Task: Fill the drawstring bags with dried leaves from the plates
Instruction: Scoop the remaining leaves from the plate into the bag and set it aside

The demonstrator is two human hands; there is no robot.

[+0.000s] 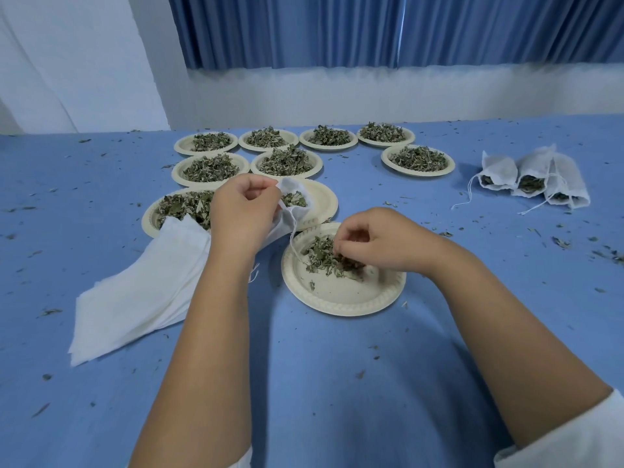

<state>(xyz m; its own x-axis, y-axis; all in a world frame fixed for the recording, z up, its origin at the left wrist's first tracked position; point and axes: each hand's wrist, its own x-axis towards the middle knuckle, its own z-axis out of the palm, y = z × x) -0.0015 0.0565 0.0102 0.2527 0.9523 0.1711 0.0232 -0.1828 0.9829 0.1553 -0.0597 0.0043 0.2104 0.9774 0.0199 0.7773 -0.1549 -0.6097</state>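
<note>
While the left hand (pixel 241 211) pinches the drawstring bag (pixel 293 197) open above the plates, the right hand (pixel 368 239) pinches dried leaves (pixel 320 258) on the near plate (pixel 341 295); filling step; next: carry pinch to bag mouth

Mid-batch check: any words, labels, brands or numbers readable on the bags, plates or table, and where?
None readable in this view.
Plates, held bag, filled bags, empty bag stack: plain, no print or labels.
Table cover, curtain: plain blue, no lettering.
</note>
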